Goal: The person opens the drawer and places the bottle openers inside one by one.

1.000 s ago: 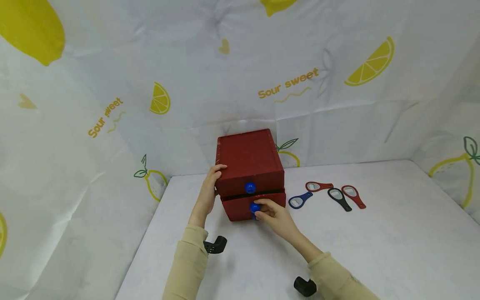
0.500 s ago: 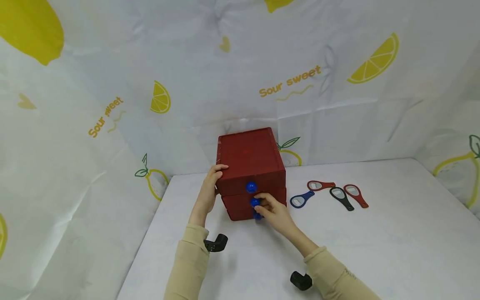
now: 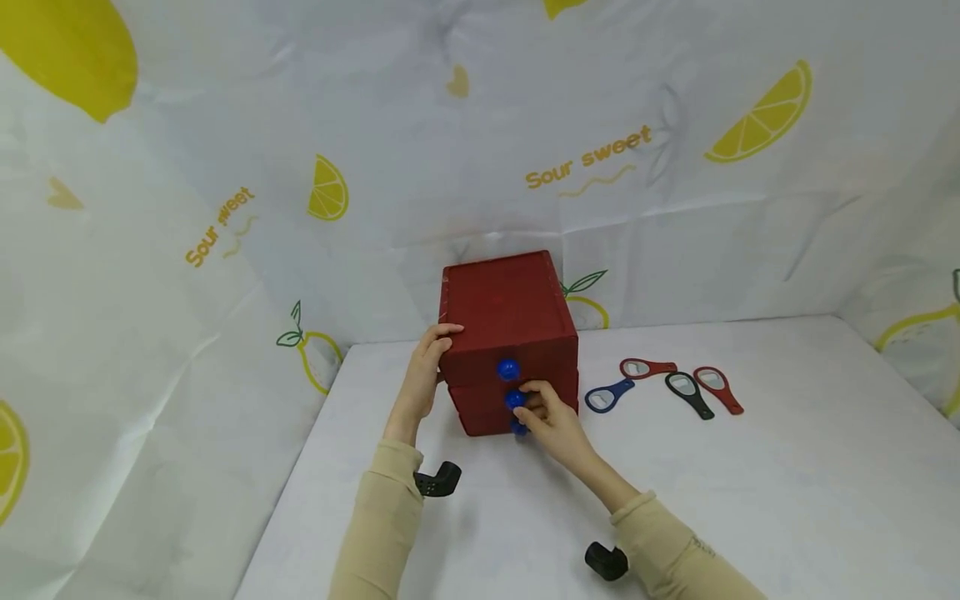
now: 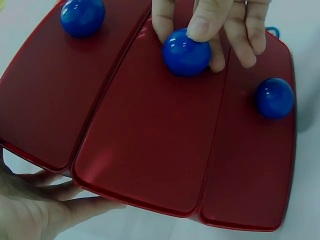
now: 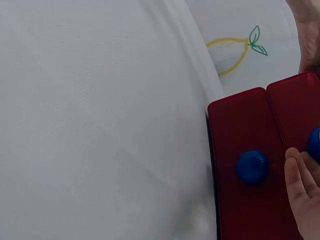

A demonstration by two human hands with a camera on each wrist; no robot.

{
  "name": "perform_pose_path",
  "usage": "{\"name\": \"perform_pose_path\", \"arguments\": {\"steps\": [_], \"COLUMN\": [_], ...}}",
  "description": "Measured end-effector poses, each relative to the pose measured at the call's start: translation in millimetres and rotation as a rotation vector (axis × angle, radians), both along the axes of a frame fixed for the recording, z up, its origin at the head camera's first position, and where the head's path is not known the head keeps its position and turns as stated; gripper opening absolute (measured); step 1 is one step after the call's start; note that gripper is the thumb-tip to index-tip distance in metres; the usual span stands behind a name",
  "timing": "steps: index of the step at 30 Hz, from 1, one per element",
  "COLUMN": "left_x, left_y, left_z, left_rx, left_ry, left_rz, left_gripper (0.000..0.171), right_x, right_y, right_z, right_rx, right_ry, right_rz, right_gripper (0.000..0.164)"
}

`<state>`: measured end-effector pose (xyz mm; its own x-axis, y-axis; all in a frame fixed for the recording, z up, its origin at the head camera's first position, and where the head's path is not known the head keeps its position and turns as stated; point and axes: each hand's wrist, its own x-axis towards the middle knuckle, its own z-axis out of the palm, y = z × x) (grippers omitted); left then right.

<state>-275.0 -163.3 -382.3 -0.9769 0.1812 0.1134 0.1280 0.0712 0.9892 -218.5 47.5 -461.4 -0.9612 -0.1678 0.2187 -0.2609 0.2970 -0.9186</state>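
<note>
A dark red drawer box (image 3: 501,304) with three drawers and blue ball knobs stands against the back cloth. My right hand (image 3: 551,422) pinches the middle knob (image 4: 185,57) between thumb and fingers, its other fingers hanging near the lower knob (image 4: 275,98). The middle drawer (image 4: 150,120) looks level with its neighbours. On the box's left side rests my left hand (image 3: 422,375), fingertips over the top edge and the rest along the side wall. The upper knob (image 3: 508,370) is untouched. What the drawers contain is hidden.
Right of the box, several bottle openers lie on the white tabletop (image 3: 750,483): a blue one (image 3: 609,396), a black one (image 3: 690,395) and two red ones, one nearer the box (image 3: 648,367) and one farther right (image 3: 717,390). A lemon-printed cloth (image 3: 450,167) forms the backdrop.
The middle drawer, sticking out a little with a gap above it, has gone back into the box. My right hand moved inward with its knob; my left hand stayed on the box's side.
</note>
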Motion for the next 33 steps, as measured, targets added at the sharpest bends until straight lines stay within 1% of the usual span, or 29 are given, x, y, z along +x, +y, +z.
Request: {"name": "perform_pose_path", "arguments": {"steps": [4,7,10,13,16,20,22,24,25,27,32,33], "left_x": [-1.5,-2.0,-0.2,6.9,14.9,19.2,18.4,17.4,16.8,12.0,0.4,-0.2], "left_y": [3.3,4.1,4.3,5.9,8.1,9.7,10.0,10.0,10.0,8.4,3.6,3.1], "left_z": [-0.6,-0.1,2.9,10.7,18.2,20.6,19.0,17.2,16.2,9.9,-5.6,-6.3], "left_rx": [0.007,0.003,-0.010,-0.020,-0.024,-0.032,-0.031,-0.028,-0.028,-0.019,-0.018,-0.019], "left_ry": [-0.009,-0.015,0.000,0.019,0.019,0.011,0.010,0.014,0.016,0.016,0.020,0.025], "left_rz": [0.019,0.017,0.003,-0.010,-0.010,0.001,0.000,0.000,0.000,0.004,0.023,0.027], "left_gripper": [0.031,0.032,0.033,0.033,0.033,0.032,0.032,0.032,0.032,0.031,0.030,0.029], "right_x": [0.6,0.3,0.1,0.5,2.0,4.2,4.6,4.2,4.1,3.9,6.6,7.8], "right_y": [2.2,4.9,7.1,7.5,6.7,7.4,8.5,9.5,9.8,9.6,6.2,5.6], "right_z": [-6.0,-13.2,-20.0,-24.8,-28.8,-34.7,-37.0,-38.7,-38.9,-39.2,-38.7,-38.5], "right_rx": [-0.017,0.019,0.077,0.124,0.162,0.175,0.157,0.136,0.127,0.121,0.140,0.145], "right_ry": [-0.015,-0.029,-0.034,-0.025,-0.017,-0.020,-0.031,-0.040,-0.044,-0.044,-0.043,-0.044], "right_rz": [-0.033,-0.053,-0.046,-0.021,0.022,0.114,0.144,0.149,0.141,0.120,0.054,0.048], "right_gripper": [0.031,0.029,0.027,0.028,0.031,0.037,0.037,0.037,0.035,0.033,0.022,0.020]}}
